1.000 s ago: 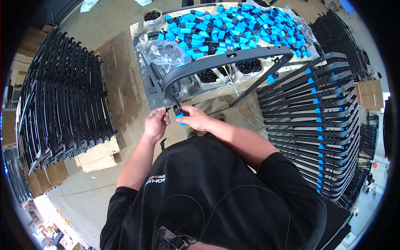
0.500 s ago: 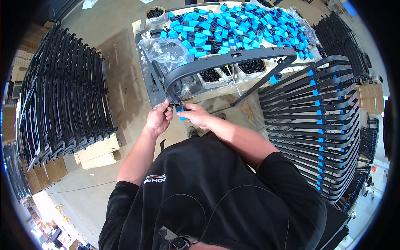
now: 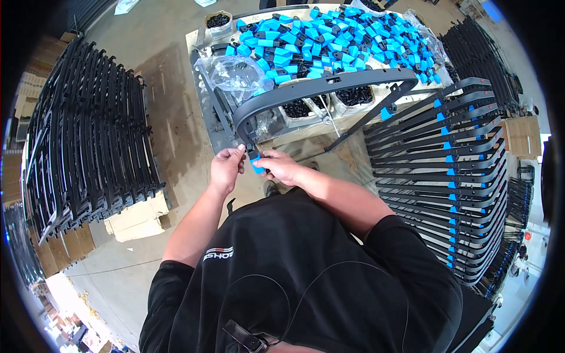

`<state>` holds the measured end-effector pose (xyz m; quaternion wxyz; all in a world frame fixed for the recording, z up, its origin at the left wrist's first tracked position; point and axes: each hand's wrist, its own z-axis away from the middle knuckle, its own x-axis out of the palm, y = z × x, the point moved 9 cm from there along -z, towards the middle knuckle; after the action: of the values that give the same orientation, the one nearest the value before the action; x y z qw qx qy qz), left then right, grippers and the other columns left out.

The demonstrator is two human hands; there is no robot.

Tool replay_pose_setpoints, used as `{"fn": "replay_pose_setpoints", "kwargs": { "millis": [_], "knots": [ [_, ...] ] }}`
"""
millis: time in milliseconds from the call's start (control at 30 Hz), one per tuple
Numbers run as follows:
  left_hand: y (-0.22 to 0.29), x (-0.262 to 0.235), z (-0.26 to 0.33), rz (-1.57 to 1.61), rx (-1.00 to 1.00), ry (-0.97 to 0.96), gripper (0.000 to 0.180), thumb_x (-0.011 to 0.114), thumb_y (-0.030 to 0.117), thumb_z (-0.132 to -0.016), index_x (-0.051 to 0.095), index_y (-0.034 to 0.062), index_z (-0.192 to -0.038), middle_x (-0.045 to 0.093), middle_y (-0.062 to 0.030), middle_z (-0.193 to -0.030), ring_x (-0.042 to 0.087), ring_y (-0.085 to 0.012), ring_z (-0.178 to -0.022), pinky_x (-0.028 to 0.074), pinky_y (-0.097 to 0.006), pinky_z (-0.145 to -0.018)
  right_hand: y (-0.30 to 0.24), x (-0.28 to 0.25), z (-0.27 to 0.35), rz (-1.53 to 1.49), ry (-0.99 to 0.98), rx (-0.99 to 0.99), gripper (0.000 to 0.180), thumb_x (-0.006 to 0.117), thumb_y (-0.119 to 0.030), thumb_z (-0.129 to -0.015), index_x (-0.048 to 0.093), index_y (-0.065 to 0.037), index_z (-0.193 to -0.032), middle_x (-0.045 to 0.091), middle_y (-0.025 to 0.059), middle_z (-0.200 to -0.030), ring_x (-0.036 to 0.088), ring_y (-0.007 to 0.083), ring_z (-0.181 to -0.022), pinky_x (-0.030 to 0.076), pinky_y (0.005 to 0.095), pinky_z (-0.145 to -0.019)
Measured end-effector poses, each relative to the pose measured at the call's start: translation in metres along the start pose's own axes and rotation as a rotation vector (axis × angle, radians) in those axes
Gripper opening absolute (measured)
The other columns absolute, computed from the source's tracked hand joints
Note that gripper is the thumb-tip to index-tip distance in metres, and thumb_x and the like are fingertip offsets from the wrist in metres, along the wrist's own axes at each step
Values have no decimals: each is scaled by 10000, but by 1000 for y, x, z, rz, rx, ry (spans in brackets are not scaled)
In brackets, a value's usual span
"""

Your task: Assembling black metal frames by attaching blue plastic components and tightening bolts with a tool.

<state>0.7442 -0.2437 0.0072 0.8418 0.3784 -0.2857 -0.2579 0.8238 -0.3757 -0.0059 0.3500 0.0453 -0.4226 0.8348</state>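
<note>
Stacked at the left on cardboard boxes (image 3: pixel 138 219), a long row of black curved frames (image 3: pixel 88 141); at the right, a second stack of frames fitted with blue clips (image 3: pixel 453 176). Ahead, a surface (image 3: pixel 197 44) heaped with loose blue and black clips (image 3: pixel 329 35), plus a crumpled clear plastic bag (image 3: pixel 232 73) and trays of small black parts (image 3: pixel 353 97). Arching across its near edge, one dark grey curved frame (image 3: pixel 318 85), lower end down at the hands. Left hand (image 3: pixel 225 169) closed there, fingers (image 3: pixel 238 154) pinched narrow on the frame's tip. Right hand (image 3: pixel 282 167) opposite, fingers nearly shut around a small blue clip (image 3: pixel 257 165), pressed against that same end.
</note>
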Motion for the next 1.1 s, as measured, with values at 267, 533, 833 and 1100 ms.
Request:
{"fn": "replay_pose_setpoints", "kwargs": {
  "millis": [267,533,833,1100],
  "knots": [
    [31,39,62,-865,255,76,524,612,128,-966,496,-60,-1441,657,-205,-1160,665,-261,-909,534,-343,-806,-6,-2,6,75,13,-31,322,696,-251,-939,634,-47,-1179,639,25,-913,589,107,-753,464,275,-612],
    [71,65,99,-1034,719,-23,325,743,137,-829,693,27,-1132,676,-148,-1136,624,-323,-1052,501,-422,-942,-15,-15,26,-401,0,54,447,610,-468,-979,622,-46,-1124,674,156,-1008,667,272,-889,537,420,-761],
    [77,107,107,-1205,837,-165,197,793,149,-799,749,65,-972,687,-100,-1044,616,-307,-1038,512,-392,-908,-45,2,55,-565,-120,-7,418,588,-417,-1008,593,-27,-1159,687,182,-1026,695,295,-961,549,413,-842],
    [79,95,104,-1053,881,-37,134,786,100,-827,734,59,-943,708,-96,-993,647,-284,-937,521,-380,-822,-32,-9,61,-296,-138,-97,233,584,-204,-1013,640,13,-1077,688,128,-958,687,230,-869,559,376,-749]
  ]
}}
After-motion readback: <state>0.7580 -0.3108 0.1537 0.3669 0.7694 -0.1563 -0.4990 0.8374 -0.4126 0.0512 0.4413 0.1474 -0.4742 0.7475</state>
